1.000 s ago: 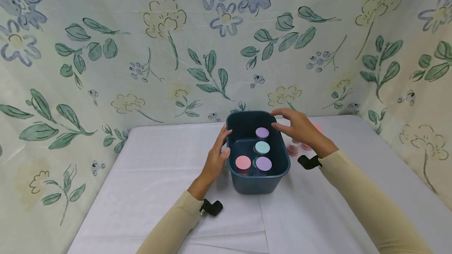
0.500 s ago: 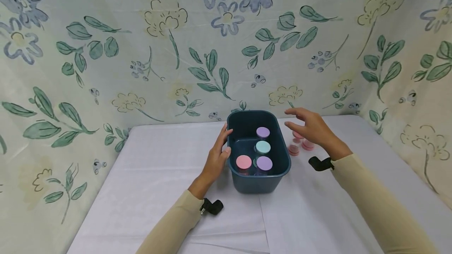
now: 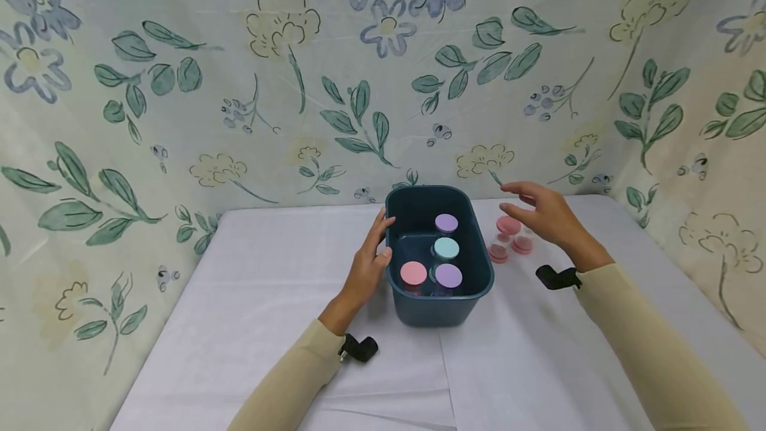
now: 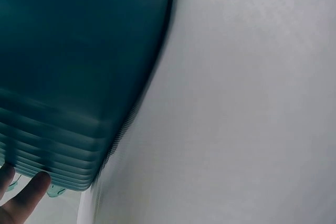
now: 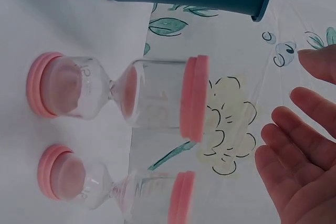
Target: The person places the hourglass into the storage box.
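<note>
My left hand (image 3: pixel 362 275) rests along the left wall of a dark teal plastic bin (image 3: pixel 439 313), fingertips at its rim in the head view. In the left wrist view, straight fingers (image 4: pixel 32 195) touch the bin's ribbed side. Inside stand several sand timers: a pink-capped one (image 3: pixel 413 273), a light-blue-capped one (image 3: pixel 445 249) and two with purple caps (image 3: pixel 448 276). Right of the bin, two pink sand timers (image 5: pixel 157 95) stand upright on the table. My right hand (image 3: pixel 550 221) hovers beside them, fingers spread and holding nothing, partly hiding one.
A white cloth covers the table (image 3: pixel 287 324). Behind and to the right hangs a floral curtain (image 3: pixel 383 85), close to the table's back edge. The bin stands between my left hand and the pink timers.
My right hand has moved right, away from the bin's right rim to the pink sand timers, uncovering one pink cap. My left hand has stayed on the bin.
</note>
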`<state>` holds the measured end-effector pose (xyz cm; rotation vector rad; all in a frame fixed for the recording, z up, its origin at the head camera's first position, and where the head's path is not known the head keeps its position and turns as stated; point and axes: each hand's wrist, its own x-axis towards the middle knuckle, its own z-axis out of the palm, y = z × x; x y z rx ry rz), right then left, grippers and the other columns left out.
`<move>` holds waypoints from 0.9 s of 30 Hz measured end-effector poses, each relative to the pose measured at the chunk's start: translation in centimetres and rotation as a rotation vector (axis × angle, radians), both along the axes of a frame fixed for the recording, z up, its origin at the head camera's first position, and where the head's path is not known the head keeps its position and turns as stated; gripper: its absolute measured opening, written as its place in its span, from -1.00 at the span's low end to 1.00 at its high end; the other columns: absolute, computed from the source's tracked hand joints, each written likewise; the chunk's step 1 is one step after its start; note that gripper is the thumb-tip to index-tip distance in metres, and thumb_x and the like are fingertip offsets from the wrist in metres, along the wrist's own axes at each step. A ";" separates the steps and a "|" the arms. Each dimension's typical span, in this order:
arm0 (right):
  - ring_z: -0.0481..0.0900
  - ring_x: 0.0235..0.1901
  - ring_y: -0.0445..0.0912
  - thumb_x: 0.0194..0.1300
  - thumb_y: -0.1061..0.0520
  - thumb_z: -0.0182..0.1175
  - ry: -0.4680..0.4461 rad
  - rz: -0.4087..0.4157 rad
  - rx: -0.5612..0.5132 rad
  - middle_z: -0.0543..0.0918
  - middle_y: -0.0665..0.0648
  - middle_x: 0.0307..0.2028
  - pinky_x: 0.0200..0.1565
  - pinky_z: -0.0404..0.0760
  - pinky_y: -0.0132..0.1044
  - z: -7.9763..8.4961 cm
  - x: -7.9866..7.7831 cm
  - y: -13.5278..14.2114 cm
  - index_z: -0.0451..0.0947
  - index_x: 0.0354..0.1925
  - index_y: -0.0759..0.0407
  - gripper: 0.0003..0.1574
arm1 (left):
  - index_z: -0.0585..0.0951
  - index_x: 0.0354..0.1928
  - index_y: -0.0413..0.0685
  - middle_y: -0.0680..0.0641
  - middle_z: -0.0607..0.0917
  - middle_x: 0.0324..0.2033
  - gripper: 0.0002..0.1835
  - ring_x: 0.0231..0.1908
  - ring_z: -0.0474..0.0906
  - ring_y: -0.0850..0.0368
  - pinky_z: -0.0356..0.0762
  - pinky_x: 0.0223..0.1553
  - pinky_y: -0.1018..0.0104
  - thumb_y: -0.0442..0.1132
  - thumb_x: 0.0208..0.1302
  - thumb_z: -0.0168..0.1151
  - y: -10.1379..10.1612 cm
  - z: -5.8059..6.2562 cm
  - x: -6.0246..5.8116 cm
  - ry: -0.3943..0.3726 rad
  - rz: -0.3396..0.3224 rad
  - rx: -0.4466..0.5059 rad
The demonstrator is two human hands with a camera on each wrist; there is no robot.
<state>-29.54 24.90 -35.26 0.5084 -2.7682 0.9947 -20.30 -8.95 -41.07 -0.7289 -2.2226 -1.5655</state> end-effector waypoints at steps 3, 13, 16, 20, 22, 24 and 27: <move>0.34 0.25 0.32 0.25 -0.19 0.23 0.011 -0.006 -0.012 0.41 0.26 0.29 0.08 0.45 0.21 -0.2 -0.1 0.6 0.41 0.28 0.12 -0.26 | 0.17 0.40 -0.34 -0.32 -0.01 0.47 -0.41 0.41 0.08 -0.23 0.10 0.32 -0.20 -0.32 0.33 -0.16 0.0 0.0 0.0 0.001 -0.002 0.001; 0.30 0.26 0.36 0.29 -0.17 0.20 -0.031 -0.029 -0.019 0.40 0.36 0.27 0.10 0.42 0.22 -0.3 -0.1 2.2 0.35 0.32 0.19 -0.23 | 0.16 0.41 -0.33 -0.31 -0.02 0.47 -0.41 0.43 0.04 -0.19 0.10 0.33 -0.17 -0.32 0.34 -0.18 0.0 0.1 0.1 -0.005 -0.001 -0.007; 0.28 0.27 0.36 0.30 -0.17 0.19 -0.047 -0.047 -0.019 0.38 0.37 0.28 0.12 0.40 0.22 -0.5 -0.1 2.7 0.33 0.32 0.20 -0.23 | 0.16 0.41 -0.34 -0.31 -0.02 0.47 -0.41 0.42 0.06 -0.20 0.10 0.32 -0.17 -0.33 0.33 -0.17 0.0 0.1 0.1 -0.002 -0.001 -0.011; 0.27 0.27 0.36 0.30 -0.18 0.18 -0.074 -0.064 -0.018 0.37 0.38 0.28 0.14 0.38 0.23 -0.8 -0.2 3.3 0.32 0.33 0.21 -0.21 | 0.16 0.41 -0.32 -0.28 -0.02 0.48 -0.40 0.42 0.06 -0.20 0.10 0.32 -0.18 -0.28 0.35 -0.16 -0.1 0.0 0.1 -0.005 -0.002 -0.005; 0.26 0.28 0.35 0.28 -0.19 0.19 -0.093 -0.071 -0.020 0.37 0.38 0.28 0.15 0.37 0.22 -0.9 -0.3 3.6 0.32 0.33 0.21 -0.20 | 0.16 0.42 -0.31 -0.24 -0.03 0.49 -0.40 0.42 0.06 -0.19 0.10 0.32 -0.18 -0.23 0.37 -0.17 -0.1 0.0 0.1 -0.010 -0.002 -0.003; 0.26 0.29 0.34 0.27 -0.19 0.21 -0.108 -0.079 -0.022 0.36 0.37 0.28 0.15 0.38 0.21 -1.1 -0.4 3.9 0.32 0.33 0.21 -0.19 | 0.16 0.42 -0.29 -0.21 -0.03 0.49 -0.39 0.42 0.08 -0.18 0.11 0.32 -0.18 -0.20 0.37 -0.17 -0.1 0.0 0.0 -0.012 -0.001 -0.003; 0.26 0.28 0.36 0.26 -0.23 0.20 -0.116 -0.084 -0.018 0.36 0.39 0.28 0.14 0.39 0.21 -1.4 -0.5 4.2 0.31 0.33 0.22 -0.15 | 0.17 0.42 -0.30 -0.24 -0.02 0.49 -0.40 0.42 0.08 -0.18 0.11 0.32 -0.18 -0.24 0.36 -0.17 -0.1 -0.1 0.0 -0.009 -0.003 0.002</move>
